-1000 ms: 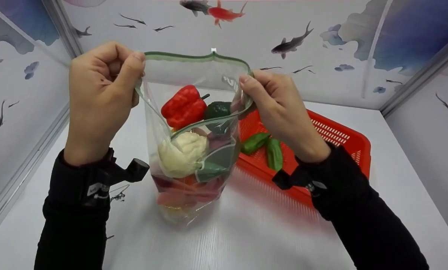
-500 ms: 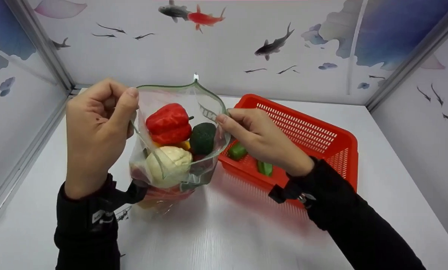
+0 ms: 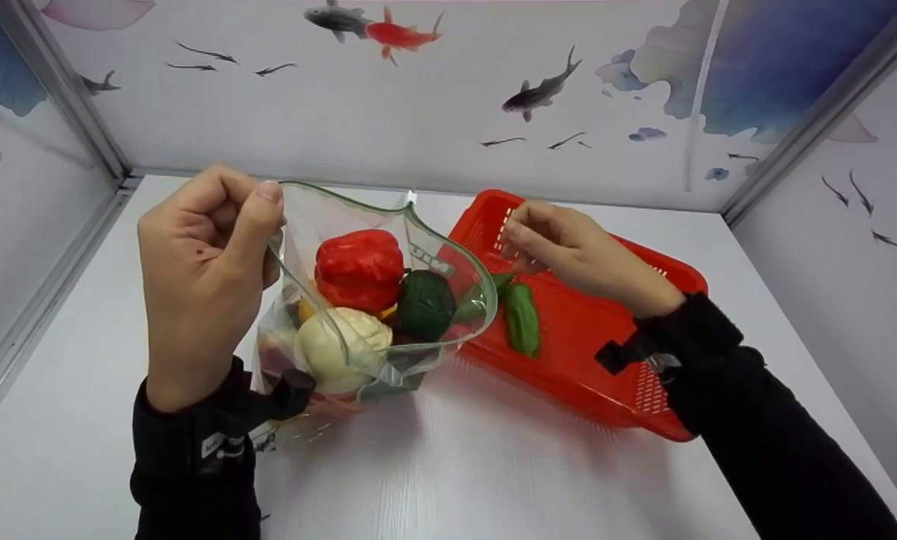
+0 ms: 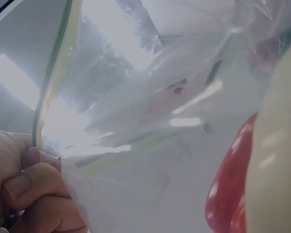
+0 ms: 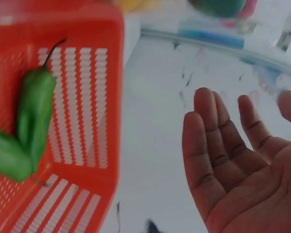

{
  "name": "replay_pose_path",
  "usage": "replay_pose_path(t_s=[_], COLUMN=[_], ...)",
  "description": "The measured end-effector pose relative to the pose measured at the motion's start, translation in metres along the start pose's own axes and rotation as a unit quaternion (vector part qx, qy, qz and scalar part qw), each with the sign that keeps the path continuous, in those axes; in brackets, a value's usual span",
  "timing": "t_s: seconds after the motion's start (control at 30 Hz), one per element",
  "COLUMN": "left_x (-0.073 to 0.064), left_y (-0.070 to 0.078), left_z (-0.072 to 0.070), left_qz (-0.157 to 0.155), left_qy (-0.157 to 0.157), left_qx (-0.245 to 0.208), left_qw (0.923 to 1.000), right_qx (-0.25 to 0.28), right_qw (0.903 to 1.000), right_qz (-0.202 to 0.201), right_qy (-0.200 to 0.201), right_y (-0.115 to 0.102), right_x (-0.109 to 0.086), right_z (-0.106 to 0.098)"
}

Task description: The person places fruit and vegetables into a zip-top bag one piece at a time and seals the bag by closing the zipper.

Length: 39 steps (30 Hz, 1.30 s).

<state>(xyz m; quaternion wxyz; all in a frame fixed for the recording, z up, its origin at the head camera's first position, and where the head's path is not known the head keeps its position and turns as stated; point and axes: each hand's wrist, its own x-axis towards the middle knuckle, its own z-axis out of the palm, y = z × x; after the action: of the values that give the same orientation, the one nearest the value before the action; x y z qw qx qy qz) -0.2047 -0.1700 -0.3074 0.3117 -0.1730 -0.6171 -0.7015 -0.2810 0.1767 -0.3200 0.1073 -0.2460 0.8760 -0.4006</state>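
Note:
My left hand (image 3: 208, 277) pinches the left edge of a clear zip bag (image 3: 358, 196) with a green seal, its mouth spread wide. Inside the bag are a red bell pepper (image 3: 360, 270), a pale cauliflower-like vegetable (image 3: 343, 349) and a dark green round vegetable (image 3: 426, 305), with more pieces beneath. Apart from the bag, my right hand (image 3: 576, 251) hovers over the red basket (image 3: 591, 375), fingers loosely bent and holding nothing. Below it in the basket lie two green peppers (image 3: 522, 321). The right wrist view shows that palm (image 5: 247, 179) with fingers extended.
The basket stands on the white table (image 3: 448, 465), to the right of the bag and partly behind its rim. Printed panels (image 3: 433, 112) with fish wall in the back and both sides.
My right hand has let go of the bag's right edge and moved right, over the basket. The bag has been lowered, while my left hand keeps its pinch on it.

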Motion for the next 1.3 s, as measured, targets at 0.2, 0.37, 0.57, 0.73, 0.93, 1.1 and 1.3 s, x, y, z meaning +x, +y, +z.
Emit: replay_pose_path(t_s=[0.2,0.37,0.57,0.73,0.93,1.1,1.3], left_x=[-0.004,-0.005,-0.007,-0.008,-0.008,-0.008,-0.009], left_y=[-0.007,-0.009,-0.010,-0.009,-0.008,-0.009,-0.009], left_z=[0.002,0.007,0.009,0.009,0.009,0.008,0.008], left_qz=[0.001,0.011,0.013,0.013,0.019,0.021,0.024], left_qy=[-0.024,-0.050,-0.070,-0.073,-0.078,-0.082,-0.082], left_qx=[0.022,0.049,0.074,0.072,0.065,0.067,0.068], left_qw=[0.9995,0.9975,0.9947,0.9947,0.9947,0.9942,0.9940], right_qx=[-0.171,-0.249,-0.276,-0.276,-0.244,-0.219,-0.163], right_qw=[0.9761,0.9505,0.9412,0.9391,0.9469,0.9593,0.9774], right_qz=[0.117,0.164,0.163,0.177,0.186,0.166,0.133], right_qy=[-0.065,-0.089,-0.105,-0.104,-0.096,-0.067,-0.021], right_y=[0.050,0.076,0.087,0.089,0.087,0.074,0.049], right_x=[0.020,0.032,0.037,0.038,0.032,0.019,-0.001], right_z=[-0.011,0.002,0.022,0.030,0.025,0.008,-0.019])
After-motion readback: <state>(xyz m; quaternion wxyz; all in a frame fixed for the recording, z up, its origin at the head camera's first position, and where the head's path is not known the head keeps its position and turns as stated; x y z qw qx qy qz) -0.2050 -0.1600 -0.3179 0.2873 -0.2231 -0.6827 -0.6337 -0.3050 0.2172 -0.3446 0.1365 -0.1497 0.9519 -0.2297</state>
